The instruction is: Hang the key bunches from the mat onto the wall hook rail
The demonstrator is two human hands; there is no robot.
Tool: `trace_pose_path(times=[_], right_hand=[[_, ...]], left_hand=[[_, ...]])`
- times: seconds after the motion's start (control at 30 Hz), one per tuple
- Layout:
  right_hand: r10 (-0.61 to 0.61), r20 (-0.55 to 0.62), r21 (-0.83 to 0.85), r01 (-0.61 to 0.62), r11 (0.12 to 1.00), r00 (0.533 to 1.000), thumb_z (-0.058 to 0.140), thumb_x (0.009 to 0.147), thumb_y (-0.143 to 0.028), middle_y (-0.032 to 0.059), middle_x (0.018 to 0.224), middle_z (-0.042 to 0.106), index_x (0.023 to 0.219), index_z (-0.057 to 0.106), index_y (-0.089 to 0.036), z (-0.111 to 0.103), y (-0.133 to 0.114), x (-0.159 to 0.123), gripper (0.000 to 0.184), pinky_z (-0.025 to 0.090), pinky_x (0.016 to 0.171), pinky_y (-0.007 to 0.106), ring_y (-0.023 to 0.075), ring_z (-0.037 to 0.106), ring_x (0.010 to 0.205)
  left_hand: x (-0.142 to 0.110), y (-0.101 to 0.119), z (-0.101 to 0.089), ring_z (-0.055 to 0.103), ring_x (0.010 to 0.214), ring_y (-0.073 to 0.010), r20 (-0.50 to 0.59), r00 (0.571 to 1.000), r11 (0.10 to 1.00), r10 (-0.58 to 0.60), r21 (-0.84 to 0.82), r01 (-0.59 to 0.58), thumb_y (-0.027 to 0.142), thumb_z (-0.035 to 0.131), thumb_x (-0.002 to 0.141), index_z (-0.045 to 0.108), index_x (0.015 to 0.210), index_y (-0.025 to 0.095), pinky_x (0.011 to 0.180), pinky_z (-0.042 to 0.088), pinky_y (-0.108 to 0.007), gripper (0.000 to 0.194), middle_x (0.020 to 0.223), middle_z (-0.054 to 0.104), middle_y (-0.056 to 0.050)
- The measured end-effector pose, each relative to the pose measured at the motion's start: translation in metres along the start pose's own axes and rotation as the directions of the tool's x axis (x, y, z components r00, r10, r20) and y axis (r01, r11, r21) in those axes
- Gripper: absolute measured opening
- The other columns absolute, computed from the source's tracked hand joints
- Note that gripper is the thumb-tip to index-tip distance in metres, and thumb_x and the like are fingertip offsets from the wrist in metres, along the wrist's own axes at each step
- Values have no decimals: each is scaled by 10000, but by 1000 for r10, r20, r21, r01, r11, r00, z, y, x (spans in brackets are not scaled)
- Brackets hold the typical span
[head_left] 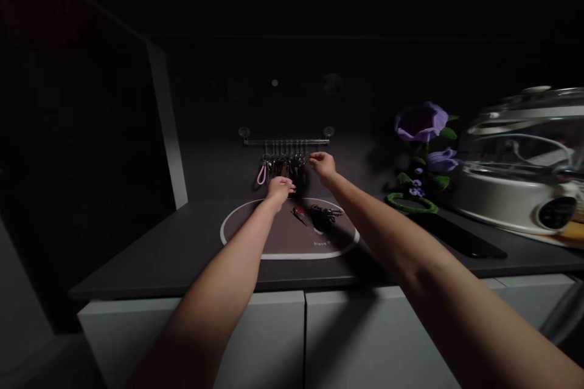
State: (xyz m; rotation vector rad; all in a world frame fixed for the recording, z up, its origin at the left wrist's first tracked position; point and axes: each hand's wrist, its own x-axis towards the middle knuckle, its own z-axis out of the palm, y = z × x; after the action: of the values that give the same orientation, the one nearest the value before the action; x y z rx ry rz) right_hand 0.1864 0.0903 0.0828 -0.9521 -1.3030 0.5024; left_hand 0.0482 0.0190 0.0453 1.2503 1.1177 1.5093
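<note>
A clear hook rail (287,142) is fixed to the dark wall, with several sets of keys (285,164) hanging from its hooks. A pink strap (261,174) dangles at the left of the row. My right hand (323,165) is closed in a pinch beside the rightmost key rings. Lower down, my left hand (280,188) is closed in front of the hanging keys, fingers pointing right. What either hand holds, if anything, is too small and dark to tell. On the brown mat (274,246) below lie a red item with keys (298,213) and a dark bunch (322,216) with a chain.
The mat with a white border lies on a dark countertop (182,249) over white cabinets (283,322). To the right stand purple knitted-looking flowers (422,123), a black flat slab (460,237) and a white appliance with a clear lid (506,194).
</note>
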Motion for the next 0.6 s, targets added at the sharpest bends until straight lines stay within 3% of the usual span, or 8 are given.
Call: trace_pose_path(times=[0.17,0.33,0.47,0.6], right_hand=[[107,57,168,-115,979,993,580,652,-131,-5,661,576,762,532,-154,-13,-18,-26,122,393,541,204,75,521,568],[163,129,237,-190,953,978,614,675,-162,-2,652,593,786,522,-157,-26,-22,-54,144,386,527,191,75,543,568],[189,174,219,-225,950,966,633,679,-212,-7,645,596,791,522,-152,-37,-13,-75,168,390,537,189,63,525,544],[156,205,81,-176,981,966,597,712,-263,-9,639,595,805,539,-144,-51,4,-91,161,395,551,195,58,485,519]], left_hand=[[-2,-1,0,523,488,-68,82,996,999,39,12,-40,24,569,676,547,614,130,646,454,-251,125,575,597,-13],[-3,-5,2,521,492,-69,182,978,992,99,58,-112,-4,589,643,563,636,116,626,449,-235,123,543,582,-2],[-4,-13,3,526,541,-76,271,948,950,165,213,-227,22,588,650,604,703,102,641,446,-231,97,578,590,-5],[-2,-24,7,546,597,-96,382,896,834,227,399,-381,69,577,675,636,776,104,654,454,-241,122,655,617,-23]])
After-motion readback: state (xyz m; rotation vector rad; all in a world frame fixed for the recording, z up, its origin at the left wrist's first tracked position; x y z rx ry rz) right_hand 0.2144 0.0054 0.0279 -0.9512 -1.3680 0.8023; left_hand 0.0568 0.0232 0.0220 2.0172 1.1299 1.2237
